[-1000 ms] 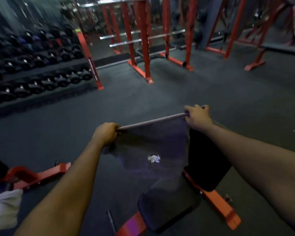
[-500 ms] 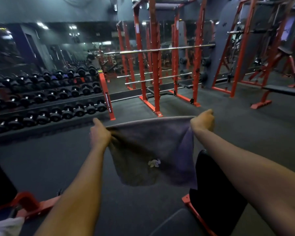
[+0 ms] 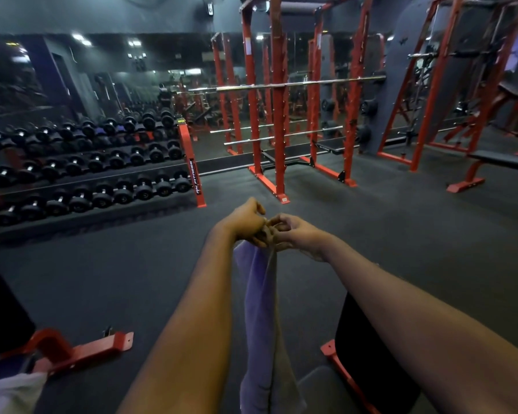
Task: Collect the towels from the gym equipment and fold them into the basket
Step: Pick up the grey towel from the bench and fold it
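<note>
A purple-grey towel point(image 3: 262, 318) hangs folded in half lengthwise from both my hands, in front of me above the dark floor. My left hand point(image 3: 245, 224) and my right hand point(image 3: 292, 231) meet at the towel's top edge, fingers curled and pinching its corners together. The towel's lower end drops out of sight between my forearms. No basket is in view.
A black padded bench point(image 3: 368, 363) with an orange-red frame stands below my right arm. A dumbbell rack point(image 3: 87, 174) lines the left wall. Red squat racks point(image 3: 278, 115) stand ahead. A white cloth point(image 3: 9, 392) shows at the bottom left beside another red frame point(image 3: 81, 351).
My hands, which held the towel spread wide by its top corners, have come together, folding the towel in half. The view has tilted up.
</note>
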